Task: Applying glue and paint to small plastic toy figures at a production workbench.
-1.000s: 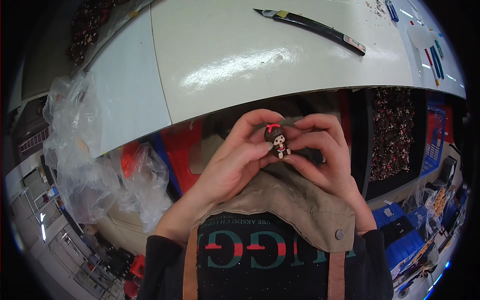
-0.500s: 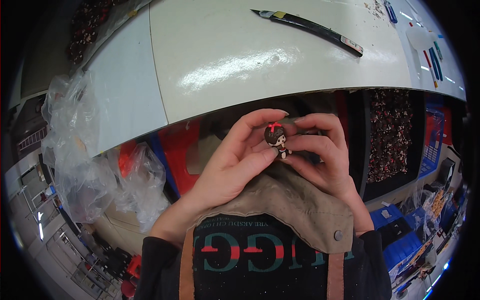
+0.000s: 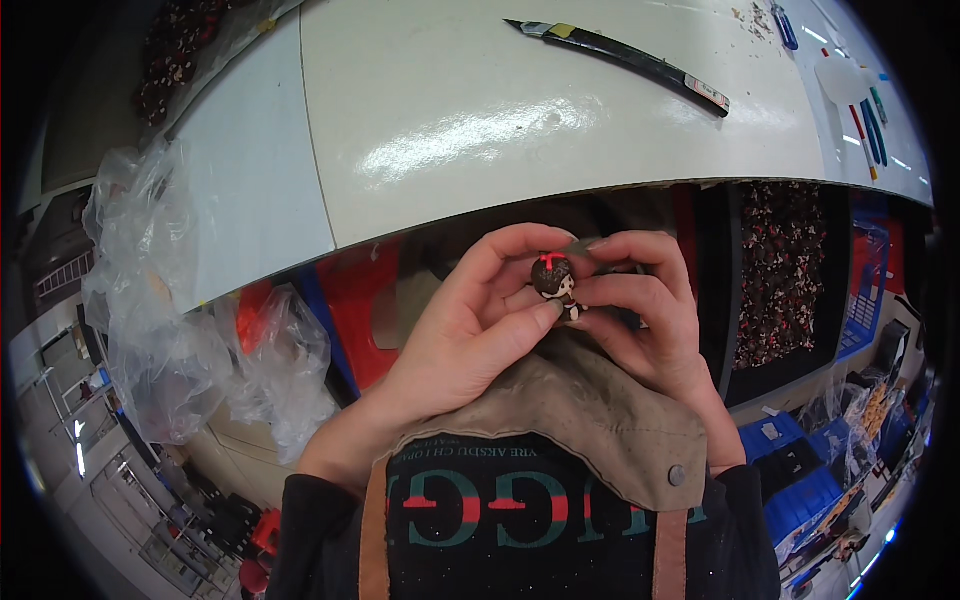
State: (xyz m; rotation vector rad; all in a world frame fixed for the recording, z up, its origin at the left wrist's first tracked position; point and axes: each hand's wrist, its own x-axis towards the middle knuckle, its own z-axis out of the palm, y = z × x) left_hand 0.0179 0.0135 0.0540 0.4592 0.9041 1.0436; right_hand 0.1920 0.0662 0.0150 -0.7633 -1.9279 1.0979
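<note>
Between my two hands, just in front of the table's near edge, is a small doll figurine with brown hair, a red bow and a pale face. My left hand grips it from the left, its thumb pressed on the lower body and its fingers curled behind. From the right, the fingertips of my right hand pinch the figurine's side. Its lower part is partly covered by my fingers. Below the hands lies the raised brown cloth of my apron.
A craft knife lies on the white table. Clear plastic bags hang at the left edge. To the right, a dark tray holds many small figurine pieces. Pens lie at the far right, and blue crates stand lower right.
The figurine has tilted and turned slightly, its head sitting a little lower. Both hands keep their hold, with only small finger shifts.
</note>
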